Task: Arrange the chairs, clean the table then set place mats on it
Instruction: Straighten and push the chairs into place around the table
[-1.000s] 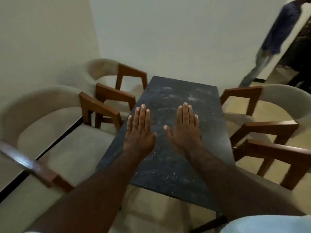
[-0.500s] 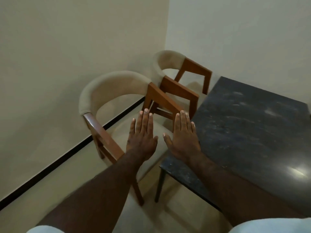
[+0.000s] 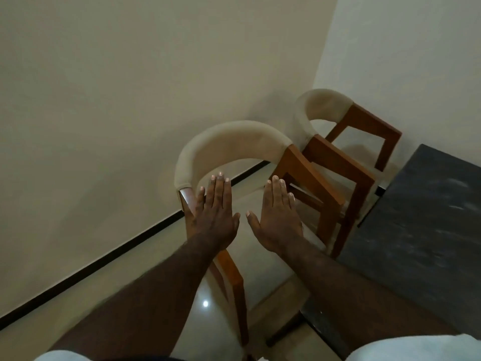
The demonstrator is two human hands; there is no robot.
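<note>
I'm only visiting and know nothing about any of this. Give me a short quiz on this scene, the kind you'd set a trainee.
1. True or false: the left hand grips the nearer chair.
2. How many chairs are in view? A one, B two, C four.
3. Fill in: the dark table lies to the ___ of the chairs.
Key: 1 false, it and the right hand are flat with straight fingers, holding nothing; 2 B, the farther chair stands behind the nearer one; 3 right.
</note>
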